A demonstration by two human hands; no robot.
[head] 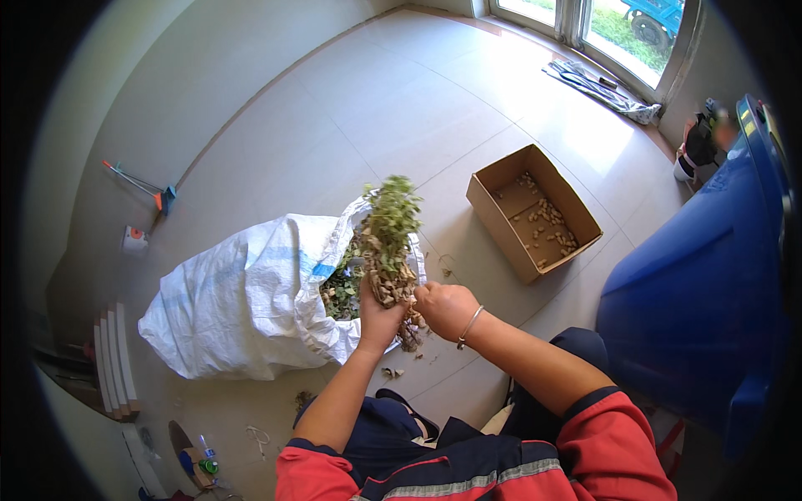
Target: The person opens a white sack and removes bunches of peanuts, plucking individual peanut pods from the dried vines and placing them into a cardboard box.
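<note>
My left hand (380,320) grips a bunch of peanut plant (391,238), its green leaves pointing away from me and its dry brown leaves near my palm. Stringy roots (410,335) hang below that hand. With its fingers curled in, my right hand (448,310) pinches at the root end; its fingertips are mostly hidden. Beneath the plant lies the mouth of a white woven sack (250,294), on its side with leafy stalks (341,291) inside. To the right, an open cardboard box (510,235) has several unshelled peanuts (548,214) scattered on its bottom.
A big blue plastic bin (695,269) stands close on my right. Dry leaf scraps (393,372) lie on the tiled floor (338,119) near my feet. A small broom and dustpan (164,199) lean at the left wall. Folded sheeting (601,94) lies by the glass door.
</note>
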